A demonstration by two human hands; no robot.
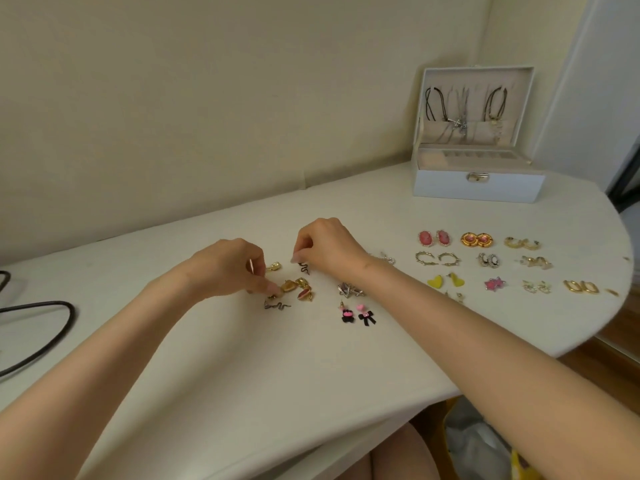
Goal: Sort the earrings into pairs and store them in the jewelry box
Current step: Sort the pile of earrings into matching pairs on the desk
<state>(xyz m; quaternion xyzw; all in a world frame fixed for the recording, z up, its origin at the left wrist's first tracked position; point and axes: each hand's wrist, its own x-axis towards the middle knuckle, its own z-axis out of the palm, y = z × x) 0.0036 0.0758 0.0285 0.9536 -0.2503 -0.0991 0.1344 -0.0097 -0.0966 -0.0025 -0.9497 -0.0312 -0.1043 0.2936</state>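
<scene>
Both forearms reach in from 6 o'clock over the white table point(207, 358), knuckles up. The right hand point(329, 247) is curled, with thumb and forefinger closed in a narrow pinch on the top end of a dark snake earring point(304, 268). The earring's body lies at 5 o'clock of those fingertips. The left hand point(232, 268) is curled too, its fingertips point(273, 288) pointing down at the edge of a cluster of gold earrings point(298, 289); I cannot tell whether it grips one. A small gold earring point(274, 266) lies at 3 o'clock of its thumb. A second snake earring point(277, 305) lies at 6 o'clock of those fingertips. 2 pink-and-black bow earrings point(356, 315) sit at 5 o'clock of the cluster, and silver earrings point(349, 289) at 3 o'clock. Sorted pairs point(485, 261) lie in rows at 3 o'clock of the right wrist. The jewelry box point(478, 185) stands open at 1 o'clock, well apart from both hands.
</scene>
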